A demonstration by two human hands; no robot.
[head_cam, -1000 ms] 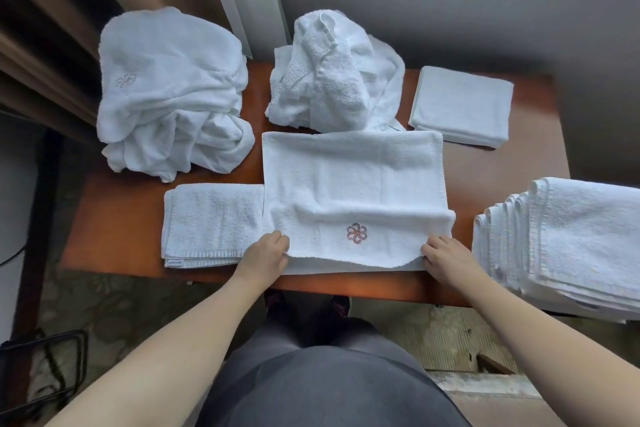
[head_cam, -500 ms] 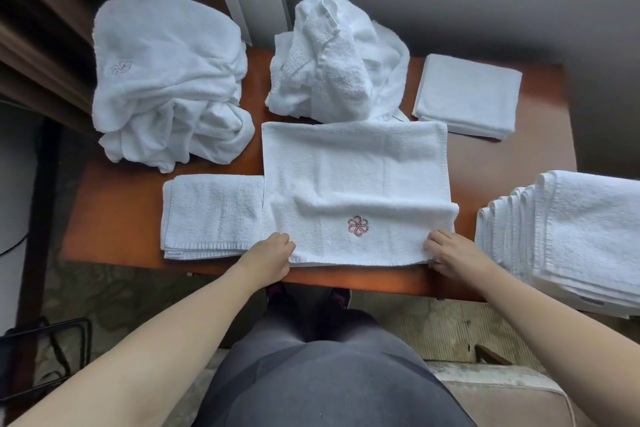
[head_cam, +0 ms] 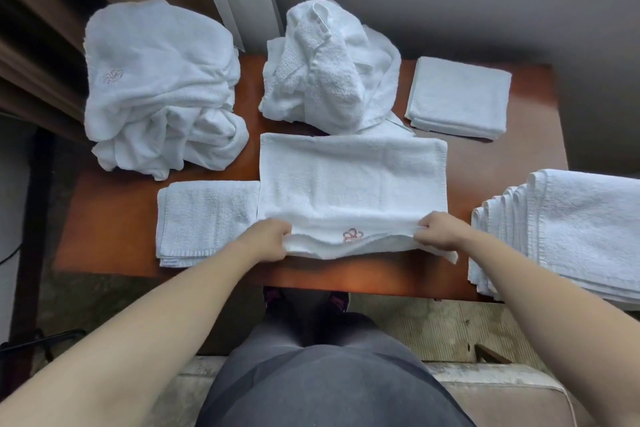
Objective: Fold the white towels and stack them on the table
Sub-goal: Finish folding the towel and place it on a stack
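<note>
The reddish-brown wooden desk (head_cam: 502, 163) is carrying crumpled white terry heaps (head_cam: 159, 87) at the back, awaiting folding. The flat white terry towel with a red emblem (head_cam: 353, 180) is lying centred; the left hand (head_cam: 268, 239) and right hand (head_cam: 438, 230) are pinching its near corners, probably to fold it away.

My left hand (head_cam: 268, 240) and right hand (head_cam: 437, 231) have pinched the towel (head_cam: 349, 184) and lifted its near edge off the surface (head_cam: 114, 225).

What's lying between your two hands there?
In the head view, the near edge of the spread towel, with its pink embroidered flower, runs between the left hand and the right hand; both pinch it.
</note>
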